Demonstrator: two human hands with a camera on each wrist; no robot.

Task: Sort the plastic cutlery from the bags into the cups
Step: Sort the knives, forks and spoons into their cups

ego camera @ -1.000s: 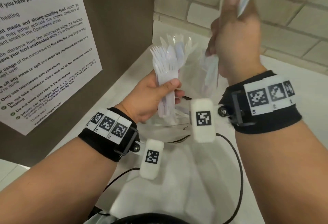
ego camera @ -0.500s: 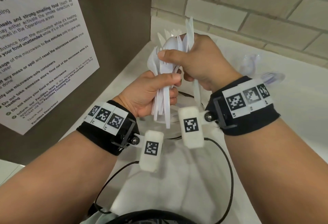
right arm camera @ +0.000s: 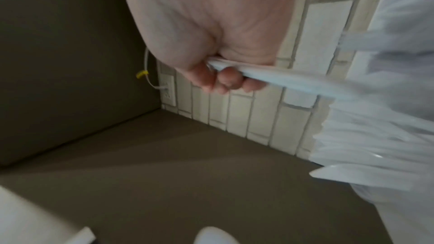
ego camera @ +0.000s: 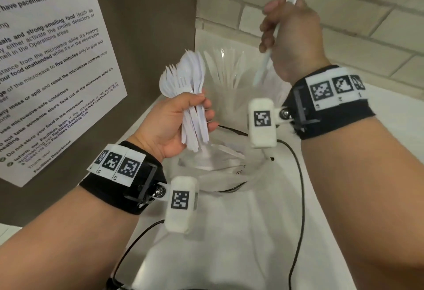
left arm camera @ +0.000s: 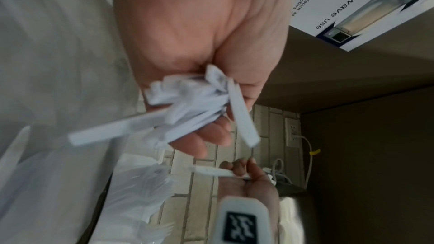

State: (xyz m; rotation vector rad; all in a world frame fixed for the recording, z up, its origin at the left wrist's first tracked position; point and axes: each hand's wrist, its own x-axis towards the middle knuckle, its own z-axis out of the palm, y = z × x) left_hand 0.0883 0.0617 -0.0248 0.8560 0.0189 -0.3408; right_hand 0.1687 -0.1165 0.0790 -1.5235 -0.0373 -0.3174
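Centrally in the head view, the left hand [ego camera: 171, 124] grips a bundle of white plastic cutlery [ego camera: 188, 97], forks and spoons, fingers and thumb wrapped around the handles, heads pointing up. From the left wrist camera, the handles fan out below the curled fingers [left arm camera: 211, 136]. At the upper right of the frame, the right hand [ego camera: 291, 39] is raised higher, fingers closed around a single white piece [ego camera: 278, 28] held nearly upright; its top end leaves the frame, so its type cannot be told. Between the hands, further back, a clear cup [ego camera: 231, 87] holds white cutlery standing upright. Below the hands lies a clear bag [ego camera: 220, 165] on the white counter [ego camera: 229, 232]. A printed notice [ego camera: 52, 60] fills the upper left.
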